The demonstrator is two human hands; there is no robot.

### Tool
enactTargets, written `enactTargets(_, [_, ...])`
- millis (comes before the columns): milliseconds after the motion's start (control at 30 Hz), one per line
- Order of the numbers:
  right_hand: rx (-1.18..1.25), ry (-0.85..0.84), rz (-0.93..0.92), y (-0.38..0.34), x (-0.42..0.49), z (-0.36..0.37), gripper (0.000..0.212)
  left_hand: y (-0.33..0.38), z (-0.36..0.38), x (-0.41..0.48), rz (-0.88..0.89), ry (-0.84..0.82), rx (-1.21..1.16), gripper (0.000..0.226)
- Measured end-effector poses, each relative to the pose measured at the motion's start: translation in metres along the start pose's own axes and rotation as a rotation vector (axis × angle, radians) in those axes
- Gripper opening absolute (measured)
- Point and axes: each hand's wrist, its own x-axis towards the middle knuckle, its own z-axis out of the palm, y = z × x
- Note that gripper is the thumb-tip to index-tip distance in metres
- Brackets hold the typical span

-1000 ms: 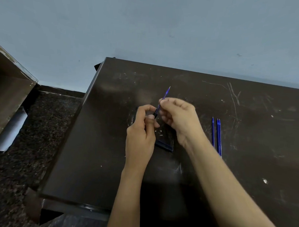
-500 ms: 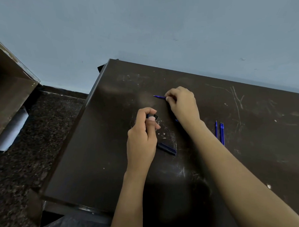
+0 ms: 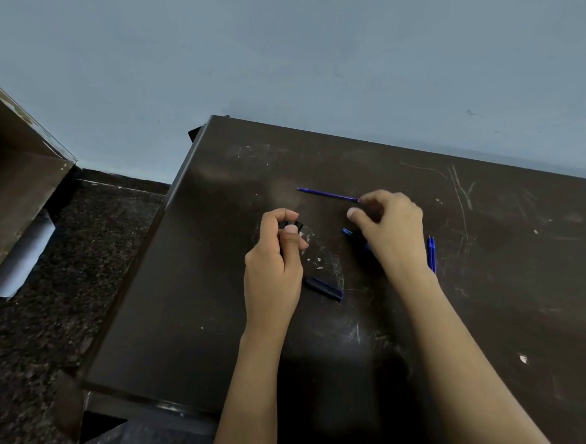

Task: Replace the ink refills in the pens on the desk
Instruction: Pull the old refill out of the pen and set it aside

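Lying closest to the person on the scratched dark desk [image 3: 196,335] is a dark blue pen piece [image 3: 324,288], probably a cap or one half of a barrel, just beside the left wrist. A little further, the left hand [image 3: 276,264] is clamped around a short dark pen barrel [image 3: 290,226], thumb on top and fingers curled behind it, with the open end upward. To the right, a blue pen part [image 3: 348,232] shows from under the right hand [image 3: 390,226], and two spare refills [image 3: 431,253] lie side by side just past that wrist. The right hand hangs with loosely curled fingers and grips nothing; one fingertip is at the end of the loose refill [image 3: 326,194], but the thumb stays apart from it. This refill lies flat at the far side, well apart from the barrel. I judge that a refill is very light, thin and smooth, so it rolls and bends easily. It is better to pinch it near the middle or back, away from the writing tip, and push it straight into the barrel.
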Motion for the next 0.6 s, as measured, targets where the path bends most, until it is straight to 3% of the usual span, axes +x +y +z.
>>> enactTargets(267, [0.073, -0.117, -0.038, -0.002, -0.047, 0.004, 0.019, 0.005, -0.001, -0.001, -0.087, 0.059, -0.02, 0.019])
enactTargets(600, [0.139, -0.239, -0.165, -0.01, -0.073, 0.006, 0.019, 0.009, -0.001, -0.003, -0.035, -0.012, -0.009, 0.018])
